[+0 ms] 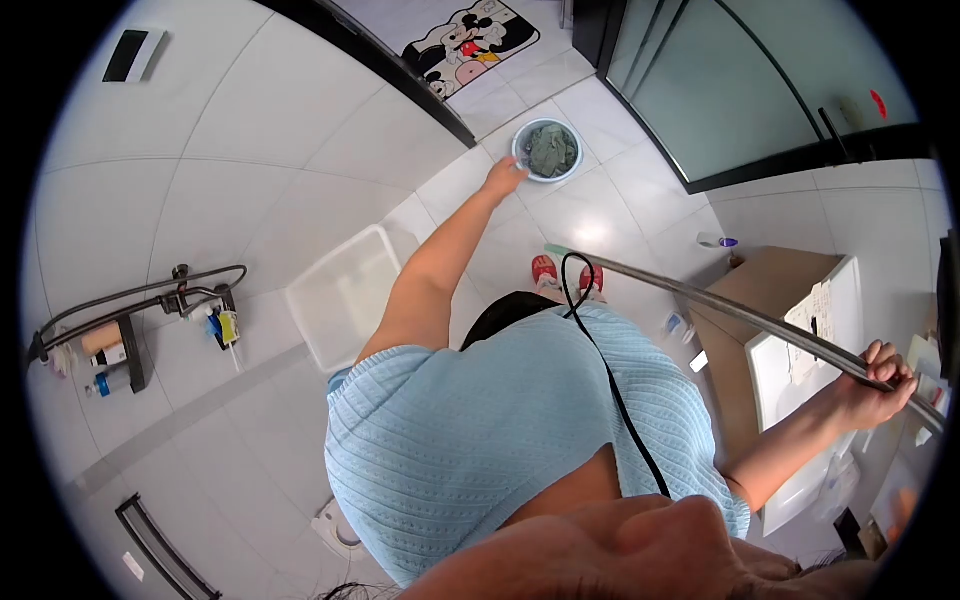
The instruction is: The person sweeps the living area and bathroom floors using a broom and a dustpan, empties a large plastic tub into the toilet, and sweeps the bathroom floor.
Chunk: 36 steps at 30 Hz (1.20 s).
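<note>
My left hand (505, 177) reaches forward and is closed on the near left edge of a round, light blue basin (574, 170). Crumpled grey-green cloth (552, 150) fills the basin. I cannot tell whether the basin rests on the floor or is slightly lifted. Off to the right, my right hand (882, 385) is wrapped round a long metal pole (740, 315). The pole slants across the view, and its far end is pale green near my red slippers (544, 268). What is attached to the pole beyond the frame's right side is hidden.
A white tub (345, 290) stands by the left wall, below a shower fitting (180, 290). To the right are a washbasin cabinet (765, 285) and a glass door (740, 80). A cartoon mat (470, 45) lies past the doorway. A black cord (620, 395) hangs before my chest.
</note>
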Tool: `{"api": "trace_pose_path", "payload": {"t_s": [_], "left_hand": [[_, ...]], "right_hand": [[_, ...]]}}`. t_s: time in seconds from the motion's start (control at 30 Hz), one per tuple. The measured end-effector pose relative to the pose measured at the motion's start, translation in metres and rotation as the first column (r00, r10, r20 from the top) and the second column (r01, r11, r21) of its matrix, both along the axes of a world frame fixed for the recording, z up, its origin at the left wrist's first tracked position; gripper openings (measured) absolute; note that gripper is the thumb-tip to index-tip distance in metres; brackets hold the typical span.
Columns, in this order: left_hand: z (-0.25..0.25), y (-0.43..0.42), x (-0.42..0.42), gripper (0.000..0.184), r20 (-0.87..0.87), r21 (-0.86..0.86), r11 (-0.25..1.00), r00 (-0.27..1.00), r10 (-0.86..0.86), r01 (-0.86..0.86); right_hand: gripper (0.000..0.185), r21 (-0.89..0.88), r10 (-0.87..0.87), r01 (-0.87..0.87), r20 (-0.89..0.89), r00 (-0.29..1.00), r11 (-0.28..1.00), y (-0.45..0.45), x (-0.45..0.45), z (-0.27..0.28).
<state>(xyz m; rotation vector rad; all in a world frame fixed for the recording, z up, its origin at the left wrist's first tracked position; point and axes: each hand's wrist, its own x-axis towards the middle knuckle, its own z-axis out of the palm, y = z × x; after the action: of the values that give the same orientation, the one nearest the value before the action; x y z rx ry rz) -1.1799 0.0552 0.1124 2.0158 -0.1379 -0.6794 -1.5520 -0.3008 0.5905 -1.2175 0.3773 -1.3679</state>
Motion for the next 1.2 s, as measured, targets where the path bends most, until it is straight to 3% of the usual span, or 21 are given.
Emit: {"api": "trace_pose_path", "payload": {"t_s": [0.07, 0.13, 0.2, 0.27, 0.33, 0.4, 0.43, 0.5, 0.53, 0.6, 0.7, 0.77, 0.8, 0.83, 0.87, 0.93, 0.97, 1.0, 1.07, 1.13, 1.2], "left_hand": [[-0.031, 0.046, -0.011, 0.066, -0.035, 0.184, 0.982, 0.999, -0.039, 0.045], [-0.012, 0.084, -0.028, 0.075, -0.223, 0.223, 0.962, 0.953, 0.206, -0.156], [0.021, 0.114, -0.042, 0.087, -0.347, 0.248, 0.876, 0.807, 0.479, -0.414], [0.029, 0.149, -0.038, 0.096, -0.455, 0.266, 0.796, 0.657, 0.600, -0.543], [0.045, 0.178, -0.030, 0.092, -0.659, 0.056, 0.541, 0.376, 0.651, -0.839], [0.047, 0.233, -0.008, 0.082, -0.858, -0.362, 0.183, 0.404, 0.318, -0.914], [0.057, 0.253, 0.000, 0.072, -0.853, -0.457, 0.058, 0.455, 0.256, -0.888], [0.096, 0.288, 0.009, 0.053, -0.681, -0.597, -0.011, 0.499, 0.536, -0.802], [0.121, 0.306, 0.009, 0.045, -0.585, -0.665, -0.022, 0.502, 0.637, -0.746], [0.179, 0.338, 0.007, 0.031, -0.399, -0.792, -0.028, 0.482, 0.780, -0.610], [0.285, 0.366, -0.010, 0.033, -0.187, -0.930, 0.002, 0.479, 0.858, -0.367], [0.351, 0.375, -0.026, 0.035, -0.071, -0.968, 0.077, 0.556, 0.828, -0.238], [0.386, 0.358, -0.038, 0.031, -0.064, -0.991, 0.021, 0.596, 0.800, -0.135], [0.393, 0.393, -0.028, 0.027, -0.071, -0.987, -0.158, 0.821, 0.567, 0.024], [0.428, 0.353, -0.041, 0.023, -0.067, -0.964, -0.244, 0.796, 0.601, 0.103], [0.464, 0.310, -0.051, 0.026, 0.026, -0.956, -0.218, 0.797, 0.603, 0.196], [0.471, 0.298, -0.049, 0.027, 0.073, -0.962, -0.183, 0.839, 0.540, 0.201], [0.479, 0.281, -0.047, 0.028, 0.117, -0.966, -0.151, 0.874, 0.472, 0.211], [0.485, 0.226, -0.048, 0.026, 0.108, -0.977, -0.106, 0.854, 0.508, 0.186], [0.484, 0.166, -0.050, 0.026, 0.103, -0.985, -0.073, 0.865, 0.491, 0.158], [0.474, 0.112, -0.050, 0.025, 0.105, -0.988, -0.064, 0.908, 0.406, 0.143]], "right_hand": [[0.026, 0.037, 0.077, -0.082, 0.107, 0.991, 0.996, 0.000, 0.004, -0.002], [0.026, 0.120, 0.118, -0.140, 0.178, 0.977, 0.983, -0.003, 0.013, -0.009], [0.026, 0.172, 0.134, -0.170, 0.207, 0.969, 0.970, 0.002, 0.029, -0.020], [0.027, 0.190, 0.197, -0.247, 0.248, 0.949, 0.950, 0.008, 0.048, -0.036], [0.028, 0.260, 0.196, -0.255, 0.234, 0.952, 0.931, 0.026, 0.071, -0.048], [0.028, 0.385, 0.162, -0.242, 0.229, 0.960, 0.891, 0.039, 0.092, -0.067], [0.028, 0.427, 0.186, -0.275, 0.239, 0.953, 0.861, 0.041, 0.097, -0.081], [0.027, 0.542, 0.162, -0.271, 0.241, 0.957, 0.795, 0.052, 0.109, -0.102], [0.026, 0.614, 0.114, -0.235, 0.231, 0.966, 0.753, 0.064, 0.115, -0.109], [0.025, 0.665, 0.225, -0.351, 0.270, 0.936, 0.660, 0.073, 0.113, -0.141], [0.024, 0.777, 0.325, -0.355, 0.205, 0.923, 0.520, 0.104, 0.115, -0.174], [0.024, 0.844, 0.374, -0.366, 0.217, 0.902, 0.392, 0.117, 0.113, -0.211], [0.025, 0.890, 0.376, -0.332, 0.205, 0.904, 0.312, 0.122, 0.114, -0.228], [0.024, 0.909, 0.386, -0.300, 0.176, 0.905, 0.289, 0.127, 0.114, -0.248], [0.024, 0.926, 0.396, -0.266, 0.147, 0.906, 0.266, 0.132, 0.114, -0.266], [0.022, 0.961, 0.401, -0.159, 0.056, 0.914, 0.228, 0.137, 0.118, -0.296], [0.022, 0.981, 0.426, -0.050, -0.035, 0.904, 0.185, 0.139, 0.117, -0.310], [0.022, 0.981, 0.414, -0.051, -0.031, 0.910, 0.186, 0.140, 0.117, -0.324], [0.023, 0.983, 0.604, -0.050, -0.069, 0.794, 0.178, 0.142, 0.112, -0.348], [0.026, 0.990, 0.606, 0.010, -0.096, 0.790, 0.144, 0.143, 0.113, -0.346], [0.028, 0.951, 0.700, -0.141, -0.099, 0.707, 0.276, 0.143, 0.107, -0.317]]}}
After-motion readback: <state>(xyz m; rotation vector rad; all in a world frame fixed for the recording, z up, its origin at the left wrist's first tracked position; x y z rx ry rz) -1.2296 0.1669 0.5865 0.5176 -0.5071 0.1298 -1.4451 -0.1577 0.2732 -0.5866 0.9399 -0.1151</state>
